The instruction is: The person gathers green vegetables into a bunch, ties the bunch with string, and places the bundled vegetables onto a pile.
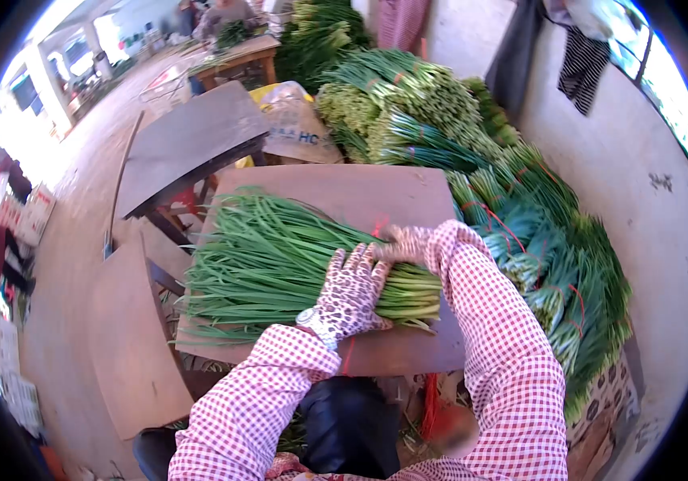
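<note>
A loose bundle of garlic chives (272, 264) lies across the brown tabletop (344, 184), leaves to the left and pale stems to the right. My left hand (352, 293), in a leopard-print glove, presses flat on the stems with its fingers spread. At the far side of the bundle, my gloved right hand (410, 243) is curled, its fingers slightly blurred. Red string (380, 227) shows at those fingertips, and another length of it comes out below the bundle at the near side. The bundle hides the stretch between.
Tied bundles of greens (544, 240) are heaped at the right along the wall. A dark table (192, 132) and a wooden bench (131, 345) stand left. Red strings (431, 405) hang below the near edge. A sack (300, 124) sits behind; other people are farther off.
</note>
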A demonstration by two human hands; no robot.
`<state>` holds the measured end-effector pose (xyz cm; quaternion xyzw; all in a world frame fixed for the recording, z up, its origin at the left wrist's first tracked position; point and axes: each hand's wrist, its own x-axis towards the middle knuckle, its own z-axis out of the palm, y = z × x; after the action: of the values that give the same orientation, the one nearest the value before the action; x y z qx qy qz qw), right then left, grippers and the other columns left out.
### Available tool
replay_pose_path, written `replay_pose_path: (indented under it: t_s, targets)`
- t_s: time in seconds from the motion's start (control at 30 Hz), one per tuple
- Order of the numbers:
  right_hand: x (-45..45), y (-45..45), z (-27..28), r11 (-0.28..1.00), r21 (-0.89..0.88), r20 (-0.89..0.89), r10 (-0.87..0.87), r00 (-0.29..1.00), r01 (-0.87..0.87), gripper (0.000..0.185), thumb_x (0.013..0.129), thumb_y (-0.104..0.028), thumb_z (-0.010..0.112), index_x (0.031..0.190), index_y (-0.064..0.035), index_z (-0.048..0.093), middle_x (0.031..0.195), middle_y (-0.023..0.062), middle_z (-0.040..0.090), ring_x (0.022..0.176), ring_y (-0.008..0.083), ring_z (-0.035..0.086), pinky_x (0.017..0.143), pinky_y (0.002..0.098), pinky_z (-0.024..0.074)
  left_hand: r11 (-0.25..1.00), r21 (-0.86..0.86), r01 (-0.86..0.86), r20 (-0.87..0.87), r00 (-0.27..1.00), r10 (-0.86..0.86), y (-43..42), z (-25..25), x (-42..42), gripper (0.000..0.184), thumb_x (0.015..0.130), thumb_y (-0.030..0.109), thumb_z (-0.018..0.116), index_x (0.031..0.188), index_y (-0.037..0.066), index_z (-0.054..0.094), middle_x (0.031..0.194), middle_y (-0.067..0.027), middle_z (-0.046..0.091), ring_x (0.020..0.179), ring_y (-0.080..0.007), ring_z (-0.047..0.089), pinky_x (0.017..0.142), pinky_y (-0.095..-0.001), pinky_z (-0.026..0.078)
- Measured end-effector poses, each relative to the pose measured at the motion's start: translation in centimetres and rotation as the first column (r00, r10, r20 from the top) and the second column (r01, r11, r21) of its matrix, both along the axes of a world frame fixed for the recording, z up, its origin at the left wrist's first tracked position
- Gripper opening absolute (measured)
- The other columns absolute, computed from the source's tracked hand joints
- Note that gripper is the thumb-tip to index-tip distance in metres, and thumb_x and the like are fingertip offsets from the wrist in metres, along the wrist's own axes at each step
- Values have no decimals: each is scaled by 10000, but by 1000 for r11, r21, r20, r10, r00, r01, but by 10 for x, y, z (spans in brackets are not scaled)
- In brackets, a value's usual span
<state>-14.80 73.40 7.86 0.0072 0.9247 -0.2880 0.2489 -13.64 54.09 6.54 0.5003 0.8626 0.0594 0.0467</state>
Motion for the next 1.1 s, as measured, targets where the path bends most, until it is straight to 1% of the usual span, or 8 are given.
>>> replay_pose_path:
  t_s: [0.2,0.27,0.47,0.53,0.67,0.77,0.9,1.1]
  targets:
    - [18,-20,10,968,-242,119,97,988,-66,916,540,-456,812,1262,-49,423,1176,164,548,1133,304,485,961,366,372,970,229,-76,126,991,48,-6,-10,-4,1074,544,432,792,1365,38,222,1390,-182,266,1314,-312,222,1083,-455,148]
    - [24,-43,26,981,108,108,149,983,-161,1026,461,-436,847,1267,15,399,1247,203,479,1188,307,432,995,349,344,968,232,-99,148,987,66,-4,-14,-7,1061,547,398,796,1357,17,226,1385,-184,277,1311,-311,232,1085,-442,156]
    - [39,-50,7,995,-33,-26,98,995,-99,1062,468,-255,870,1339,-29,305,1353,196,350,1264,304,329,1055,347,272,983,181,23,119,992,-45,-7,-13,-18,1051,572,404,766,1361,-11,210,1386,-221,270,1305,-361,230,1082,-480,128]
    - [38,-45,8,990,-72,-85,118,989,-125,1031,474,-236,868,1327,-39,323,1331,196,378,1253,303,346,1049,346,284,978,-112,176,158,975,-158,-7,13,-31,1099,558,467,754,1370,-12,190,1399,-235,240,1316,-373,201,1072,-518,102]
    - [39,-45,10,994,93,-85,72,994,-64,1030,503,-291,847,1310,22,289,1265,207,443,1196,316,415,1008,347,338,930,-234,283,194,951,-240,2,21,-67,1173,525,556,748,1380,-1,170,1415,-238,199,1339,-340,148,1081,-509,65]
    - [39,-40,-1,992,123,-99,50,994,-37,1019,501,-320,839,1304,5,301,1225,202,475,1166,324,440,978,360,363,937,-227,266,328,927,-184,11,9,-79,1175,507,521,778,1386,32,172,1425,-219,184,1345,-334,125,1083,-506,56]
    - [47,-41,0,997,65,-201,60,978,-48,1007,478,-326,835,1295,-37,322,1147,180,523,1101,338,478,929,387,390,956,-154,249,348,919,-183,11,10,-73,1001,452,509,798,1257,60,408,1212,-166,511,1158,-339,450,1013,-548,211]
    - [52,-45,3,988,133,-187,103,977,-78,991,508,-382,814,1303,-34,336,1186,179,509,1119,325,476,951,356,384,973,-190,132,288,955,-73,2,12,-56,993,491,494,792,1235,-35,400,1221,-187,486,1179,-321,426,989,-531,258]
